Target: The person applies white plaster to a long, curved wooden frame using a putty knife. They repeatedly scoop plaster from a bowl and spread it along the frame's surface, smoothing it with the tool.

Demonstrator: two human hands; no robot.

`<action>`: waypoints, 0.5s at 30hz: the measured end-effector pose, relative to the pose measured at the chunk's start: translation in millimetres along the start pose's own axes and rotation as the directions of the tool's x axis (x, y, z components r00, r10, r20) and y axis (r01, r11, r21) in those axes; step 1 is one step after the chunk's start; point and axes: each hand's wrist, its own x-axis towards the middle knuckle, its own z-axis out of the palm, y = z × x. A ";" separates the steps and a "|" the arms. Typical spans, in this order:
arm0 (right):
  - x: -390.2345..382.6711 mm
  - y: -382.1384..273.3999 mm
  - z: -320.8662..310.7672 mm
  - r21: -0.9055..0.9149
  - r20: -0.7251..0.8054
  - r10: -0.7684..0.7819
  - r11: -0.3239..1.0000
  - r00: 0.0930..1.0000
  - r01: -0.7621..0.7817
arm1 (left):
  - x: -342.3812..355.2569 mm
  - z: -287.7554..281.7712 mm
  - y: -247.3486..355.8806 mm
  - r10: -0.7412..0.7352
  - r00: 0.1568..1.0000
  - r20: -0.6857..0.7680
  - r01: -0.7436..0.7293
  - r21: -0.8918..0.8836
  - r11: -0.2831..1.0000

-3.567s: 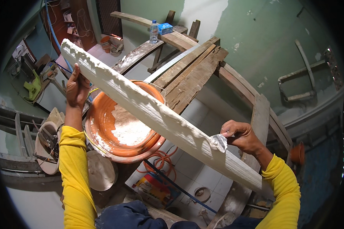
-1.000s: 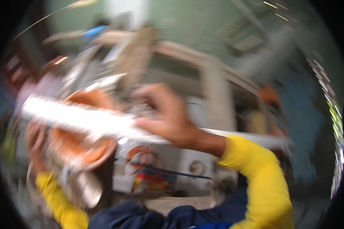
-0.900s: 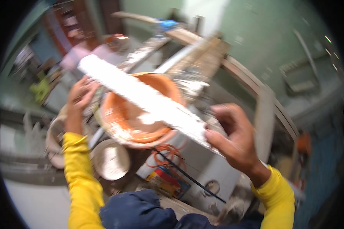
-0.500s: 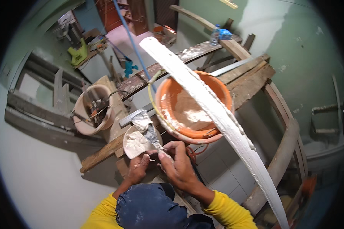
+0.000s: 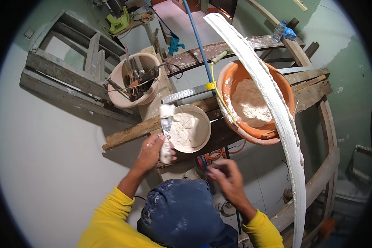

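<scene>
My left hand [image 5: 152, 151] holds a putty knife [image 5: 166, 131] upright by its crusted handle, a lump of white paste on the blade. The knife overlaps the left side of a round container of creamy paste [image 5: 190, 128]. My right hand [image 5: 226, 177] is below and right of that container, its fingers curled; whatever they hold, if anything, I cannot make out. A long white strip [image 5: 260, 87], with ridged paste along one edge, lies across the orange bucket [image 5: 244, 130] holding pale powder and extends down past my right forearm.
A pale bucket of tools [image 5: 120, 97] stands at upper left, beside leaning grey frames [image 5: 53, 93]. Weathered planks [image 5: 128, 136] cross behind the containers. A blue pipe [image 5: 196, 35], a water bottle [image 5: 279, 31] and a blue box [image 5: 289, 34] are farther back.
The long strip has left my hands and now rests over the bucket. The knife has passed from my right hand to my left and risen, while my right hand has moved away rightward.
</scene>
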 end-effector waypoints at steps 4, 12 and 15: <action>-49.4 20.8 -80.2 0.316 -0.344 0.053 0.947 0.938 0.063 | 9.8 -10.2 38.4 0.006 1.000 0.013 -0.013 0.674 0.739; -56.3 24.2 -127.1 0.439 -0.669 0.072 0.841 0.740 0.315 | 79.2 -4.5 57.2 -0.021 0.965 0.263 -0.241 0.910 0.336; -54.9 25.9 -136.1 0.419 -0.680 0.030 0.836 0.733 0.355 | 98.9 -0.3 51.7 -0.186 0.955 0.231 -0.103 0.846 0.522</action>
